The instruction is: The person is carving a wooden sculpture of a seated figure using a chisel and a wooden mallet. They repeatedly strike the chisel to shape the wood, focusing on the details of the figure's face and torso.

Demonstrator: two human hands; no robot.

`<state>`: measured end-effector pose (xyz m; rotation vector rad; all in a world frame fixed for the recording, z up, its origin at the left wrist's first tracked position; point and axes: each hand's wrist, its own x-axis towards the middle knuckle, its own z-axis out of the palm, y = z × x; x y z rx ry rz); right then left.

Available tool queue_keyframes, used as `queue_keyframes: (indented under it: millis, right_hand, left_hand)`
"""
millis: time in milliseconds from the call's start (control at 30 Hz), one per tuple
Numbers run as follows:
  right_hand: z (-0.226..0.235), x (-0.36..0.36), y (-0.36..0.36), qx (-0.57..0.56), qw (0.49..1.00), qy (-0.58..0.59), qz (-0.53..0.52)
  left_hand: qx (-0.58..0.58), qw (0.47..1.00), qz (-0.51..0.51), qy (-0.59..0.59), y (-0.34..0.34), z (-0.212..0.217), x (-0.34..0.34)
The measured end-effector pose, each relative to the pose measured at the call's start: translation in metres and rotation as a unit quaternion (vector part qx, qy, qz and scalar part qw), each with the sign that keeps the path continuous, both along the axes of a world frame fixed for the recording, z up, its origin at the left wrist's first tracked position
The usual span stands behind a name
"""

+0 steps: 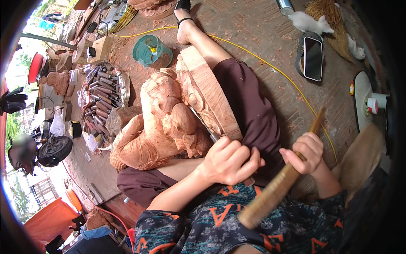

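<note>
A reddish-brown wood carving of a rounded figure lies on its side against my legs, its thick flat base along my thigh. My left hand is closed around a carving chisel. The chisel's metal blade reaches into the relief beside the base; where its edge meets the wood is hard to make out. Over to the right, my right hand grips a wooden mallet round its narrow handle. Motion blurs the mallet, and its thick end hangs in front of my shirt, apart from the chisel.
Many wooden-handled chisels lie bunched at the left beside a log piece. Beyond the carving stands a green bucket. A yellow cord crosses the floor. At the right are a phone, a white cat and a pedestal fan base.
</note>
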<state>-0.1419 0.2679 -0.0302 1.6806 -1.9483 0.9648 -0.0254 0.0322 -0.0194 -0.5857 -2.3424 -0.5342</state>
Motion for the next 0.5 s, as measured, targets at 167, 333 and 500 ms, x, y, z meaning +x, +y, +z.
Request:
queue_keyframes:
  millis: [167, 333, 500]
  right_hand:
    - [-0.013, -0.003, 0.009, -0.019, 1.000, 0.003, 0.020]
    - [-0.003, 0.006, 0.008, 0.049, 0.998, -0.036, -0.014]
    - [-0.012, 0.002, 0.009, 0.033, 0.999, -0.009, -0.029]
  left_hand:
    - [0.004, 1.000, 0.005, 0.004, -0.001, 0.000, -0.002]
    - [-0.001, 1.000, 0.003, 0.015, -0.007, -0.003, 0.000]
    - [-0.012, 1.000, -0.005, 0.022, -0.011, -0.005, 0.001]
